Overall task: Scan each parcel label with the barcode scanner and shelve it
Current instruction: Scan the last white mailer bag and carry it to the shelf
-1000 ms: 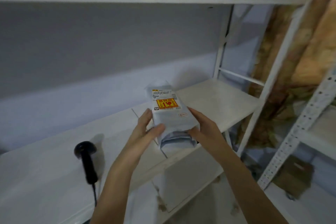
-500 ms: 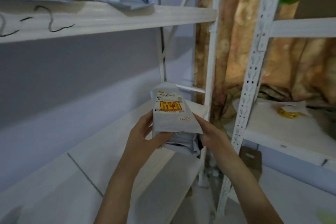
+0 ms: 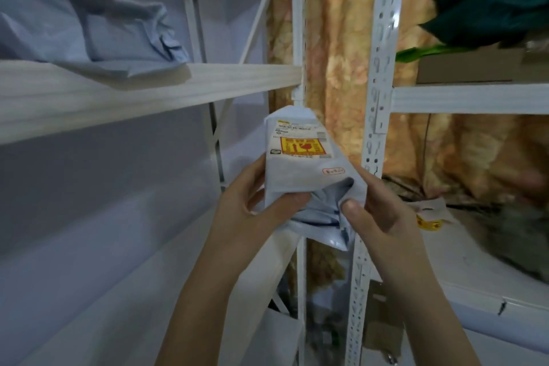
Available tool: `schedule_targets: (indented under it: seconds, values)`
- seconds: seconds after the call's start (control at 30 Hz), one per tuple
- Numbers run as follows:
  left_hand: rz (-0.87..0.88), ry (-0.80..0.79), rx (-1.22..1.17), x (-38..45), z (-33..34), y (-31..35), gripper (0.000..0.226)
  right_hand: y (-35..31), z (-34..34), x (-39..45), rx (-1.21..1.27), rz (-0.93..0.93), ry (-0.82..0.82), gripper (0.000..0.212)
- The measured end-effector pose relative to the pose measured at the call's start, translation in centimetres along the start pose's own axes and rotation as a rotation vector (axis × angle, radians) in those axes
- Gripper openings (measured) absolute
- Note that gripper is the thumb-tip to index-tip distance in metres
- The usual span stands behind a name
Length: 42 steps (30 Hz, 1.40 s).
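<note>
Both hands grip the parcel (image 3: 300,175) in the air in front of the white shelving posts, the left hand (image 3: 252,202) curled round its left edge and the right hand (image 3: 377,211) pinching its crumpled lower right corner. Above left, the upper shelf (image 3: 148,89) carries a pile of grey mailbags (image 3: 89,30). Facing up on the parcel is its label (image 3: 298,144), with a yellow and red sticker.

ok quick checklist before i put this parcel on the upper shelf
1. Grip: left hand and right hand both hold the parcel at its lower end: ok.
2. Label faces up, readable side out: ok.
3. Scanned: scanner not in view: cannot tell.
4. Room on upper shelf: bare board right of the grey bags: ok.
5. Path: shelf post stands just behind the parcel: not ok, steer left.
</note>
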<state>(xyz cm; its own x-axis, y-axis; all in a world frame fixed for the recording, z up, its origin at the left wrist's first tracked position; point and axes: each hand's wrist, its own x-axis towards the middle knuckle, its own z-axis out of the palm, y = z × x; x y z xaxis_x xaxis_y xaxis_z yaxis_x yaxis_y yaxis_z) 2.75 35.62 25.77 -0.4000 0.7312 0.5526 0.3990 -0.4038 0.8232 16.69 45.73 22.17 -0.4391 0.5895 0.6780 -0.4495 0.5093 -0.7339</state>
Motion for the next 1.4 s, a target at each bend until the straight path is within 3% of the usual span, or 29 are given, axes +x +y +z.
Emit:
schedule_targets:
  seconds: [0.1,0.23,0.43,0.57,0.77,0.9,1.0,1.2,1.27,1.33,1.4]
  values:
    - [0.100,-0.034,0.019,2.4,1.6,0.5,0.066,0.1,-1.8,2.3,0.010,-0.102,0.036,0.058]
    - [0.207,0.017,0.061,6.1,3.5,1.3,0.063,0.9,-3.7,7.2,0.031,-0.200,-0.029,0.045]
    - [0.309,0.391,0.151,11.8,5.3,1.8,0.049,2.6,-4.5,16.5,0.088,-0.279,-0.180,0.030]
    - [0.320,0.585,0.282,14.4,5.2,2.6,0.055,3.4,-3.4,21.2,0.237,-0.265,-0.269,0.003]
    - [0.175,0.755,0.582,15.2,3.8,4.7,0.029,3.6,0.3,25.2,0.314,-0.309,-0.436,0.017]
    - [0.047,0.878,0.878,15.2,1.5,5.2,0.053,3.9,3.5,26.3,0.338,-0.272,-0.519,0.028]
    - [0.008,0.956,1.122,15.4,0.4,5.2,0.058,3.9,5.2,26.9,0.298,-0.273,-0.530,0.027]
    - [0.115,1.096,1.541,16.8,-0.4,4.4,0.046,4.2,7.5,28.2,0.139,-0.306,-0.455,0.032]
    - [0.209,1.119,1.632,17.5,-0.5,3.8,0.045,4.8,8.2,28.4,0.093,-0.319,-0.377,0.024]
    - [0.266,1.173,1.666,17.7,-0.4,3.8,0.043,5.3,8.5,27.8,0.044,-0.377,-0.175,0.029]
    - [0.392,1.242,1.628,16.4,-0.1,2.9,0.034,5.4,8.1,26.5,-0.033,-0.567,0.051,0.041]
